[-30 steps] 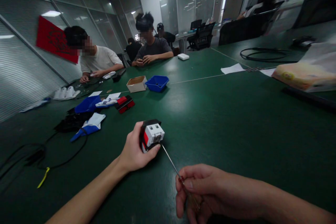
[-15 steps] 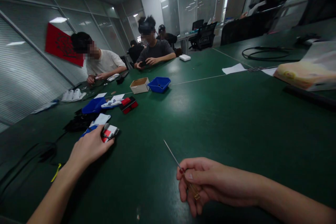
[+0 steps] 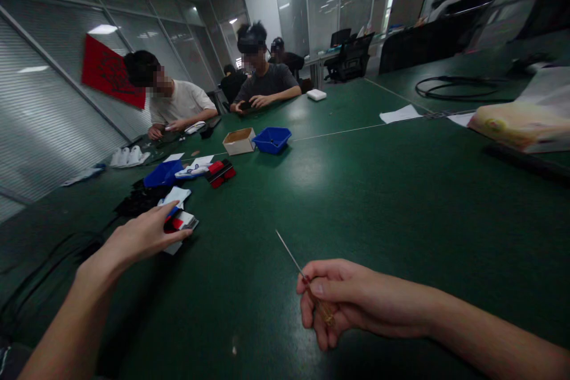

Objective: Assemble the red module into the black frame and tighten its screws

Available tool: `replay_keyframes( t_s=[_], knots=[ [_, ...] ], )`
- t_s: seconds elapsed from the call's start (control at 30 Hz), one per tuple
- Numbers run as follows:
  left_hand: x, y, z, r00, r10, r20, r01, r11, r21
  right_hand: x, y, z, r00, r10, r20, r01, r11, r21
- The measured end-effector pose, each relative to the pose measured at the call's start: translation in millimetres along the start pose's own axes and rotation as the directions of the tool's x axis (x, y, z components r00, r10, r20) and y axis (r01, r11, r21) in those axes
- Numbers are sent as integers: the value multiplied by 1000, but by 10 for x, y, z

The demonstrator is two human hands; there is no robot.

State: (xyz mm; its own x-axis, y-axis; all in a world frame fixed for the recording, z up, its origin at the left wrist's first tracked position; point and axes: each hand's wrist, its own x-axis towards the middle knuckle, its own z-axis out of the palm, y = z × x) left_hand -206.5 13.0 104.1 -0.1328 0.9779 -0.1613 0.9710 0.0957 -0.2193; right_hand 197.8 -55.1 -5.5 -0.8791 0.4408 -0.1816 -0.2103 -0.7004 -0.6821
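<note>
My left hand (image 3: 141,236) reaches out to the left over the green table (image 3: 356,202), fingers stretched and apart. Its fingertips are at a small red, white and black block (image 3: 181,221), which lies on the table beside a white and blue glove (image 3: 176,196). My right hand (image 3: 342,300) is closed around the handle of a thin screwdriver (image 3: 289,254) near the front edge. The bare metal shaft points up and to the left, its tip free above the table.
Farther back lie a red and black block (image 3: 221,173), a blue bag (image 3: 161,175), a cardboard box (image 3: 239,141) and a blue tray (image 3: 272,139). Black cables (image 3: 53,255) trail at left. Two people sit across the table. A yellow package (image 3: 512,124) lies at right.
My left hand carried the block from beside the screwdriver tip over to the left, set it down by the gloves and has opened. My right hand has stayed put with the screwdriver.
</note>
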Motion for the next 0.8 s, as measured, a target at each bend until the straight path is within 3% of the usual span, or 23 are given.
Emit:
replay_keyframes(
  t_s=[0.1, 0.2, 0.33, 0.43, 0.57, 0.8],
  knots=[
    [230, 238, -181, 995, 74, -68, -75, 997, -9, 1, -2, -7, 1000, 1, 4, -1, 1000, 1],
    [661, 509, -284, 969, 194, -156, -199, 980, -16, -2, -1, -9, 1000, -3, 10, 3, 1000, -4],
    [1283, 722, -263, 952, 235, -195, -243, 970, -17, -3, 17, -16, 1000, -10, 15, 10, 1000, -8],
    [1564, 732, -193, 956, 234, -176, -242, 970, -23, 2, 20, -17, 1000, -14, 20, 14, 1000, -7],
    [1672, 659, -116, 955, 249, -161, -256, 966, -27, 7, 4, -8, 999, -3, 33, 3, 1000, -4],
    [1628, 616, -61, 939, 263, -219, -283, 957, -63, -5, 17, -11, 999, -5, 35, 5, 1000, -15]
  ],
)
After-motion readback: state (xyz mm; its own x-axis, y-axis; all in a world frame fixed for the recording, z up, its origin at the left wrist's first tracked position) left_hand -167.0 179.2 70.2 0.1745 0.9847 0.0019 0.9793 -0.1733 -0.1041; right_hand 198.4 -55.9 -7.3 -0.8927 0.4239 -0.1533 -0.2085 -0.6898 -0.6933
